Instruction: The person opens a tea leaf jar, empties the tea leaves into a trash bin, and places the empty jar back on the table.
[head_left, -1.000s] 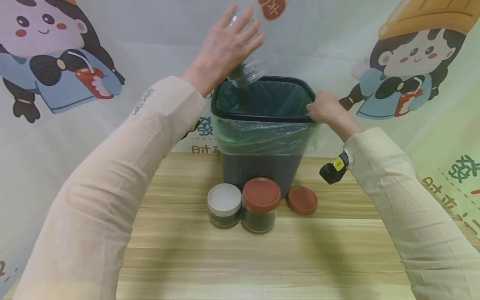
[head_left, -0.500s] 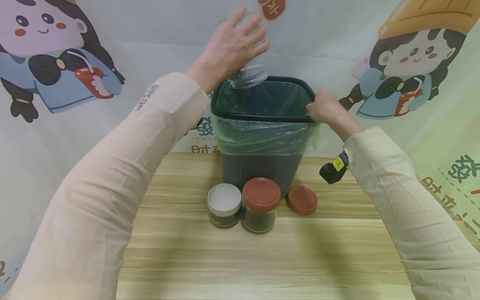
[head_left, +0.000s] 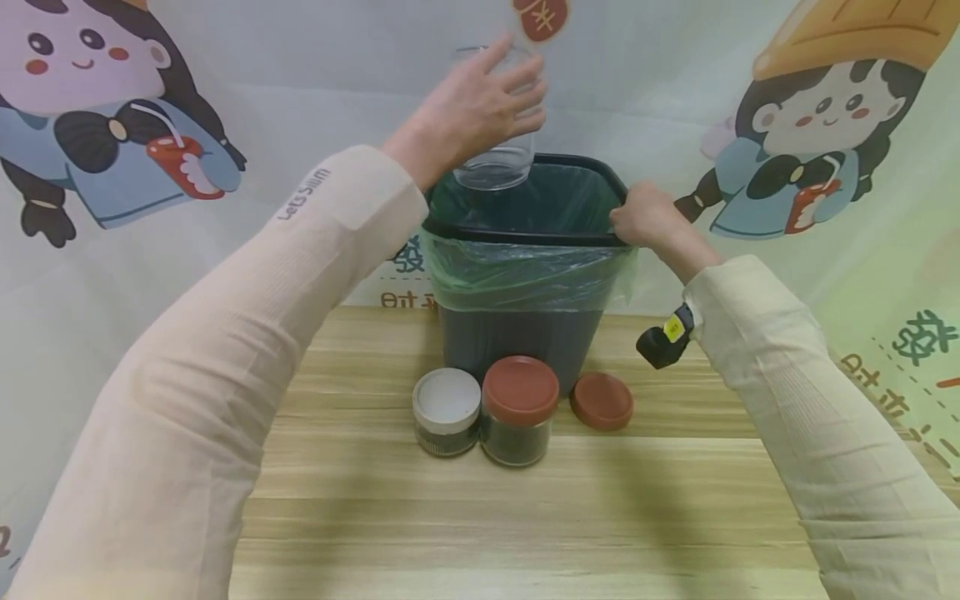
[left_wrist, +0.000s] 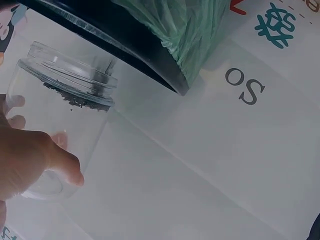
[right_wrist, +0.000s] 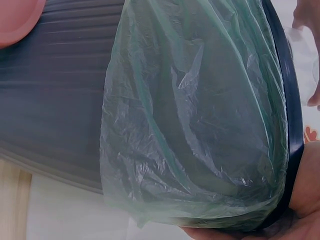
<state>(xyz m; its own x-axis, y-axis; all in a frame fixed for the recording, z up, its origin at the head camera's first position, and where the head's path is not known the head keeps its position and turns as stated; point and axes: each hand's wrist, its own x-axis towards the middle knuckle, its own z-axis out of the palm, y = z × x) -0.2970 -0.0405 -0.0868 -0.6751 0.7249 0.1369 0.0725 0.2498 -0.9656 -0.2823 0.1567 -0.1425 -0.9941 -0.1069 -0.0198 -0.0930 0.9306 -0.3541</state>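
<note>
My left hand grips a clear jar, held mouth-down over the left side of a dark trash bin. In the left wrist view the thumb and fingers wrap the jar's body, and dark loose flakes cling inside its shoulder near the mouth. A green plastic bag lines the bin and folds over its black rim. My right hand holds the bin's right rim; in the right wrist view its fingers are partly hidden behind rim and bag.
In front of the bin, on the wooden table, stand a jar with a white lid and a jar with a red lid. Right of them lies a loose red lid. A printed cloth hangs behind the bin.
My left hand has shifted slightly right and down, turning the jar more fully upside down. The dark contents once seen at its mouth have thinned. The right hand stays on the rim.
</note>
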